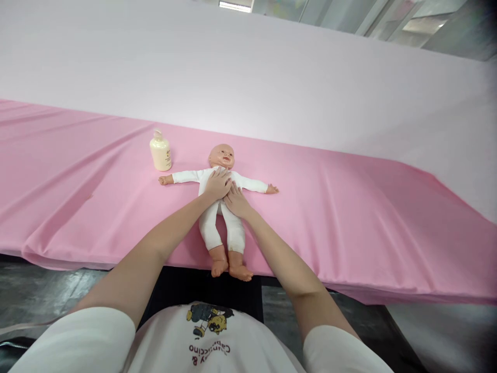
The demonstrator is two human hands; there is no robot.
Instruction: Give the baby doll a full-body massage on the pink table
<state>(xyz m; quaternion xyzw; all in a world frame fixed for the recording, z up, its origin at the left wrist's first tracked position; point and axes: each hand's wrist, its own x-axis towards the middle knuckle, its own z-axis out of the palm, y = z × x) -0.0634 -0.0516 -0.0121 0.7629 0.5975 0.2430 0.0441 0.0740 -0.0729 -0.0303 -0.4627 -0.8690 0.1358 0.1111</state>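
Note:
A baby doll in a white suit lies on its back on the pink cloth, head toward the wall, arms stretched sideways and bare feet at the near edge. My left hand rests flat on the doll's chest, fingers extended toward its neck. Lower and to the right, my right hand lies flat on its belly, fingertips close to the left hand. Both hands are open and hold nothing. The middle of the doll's torso is hidden beneath them.
A cream pump bottle stands left of the doll's head. The pink cloth covers a long table with soft folds. Behind it rises a white wall. Below the near edge, dark floor shows.

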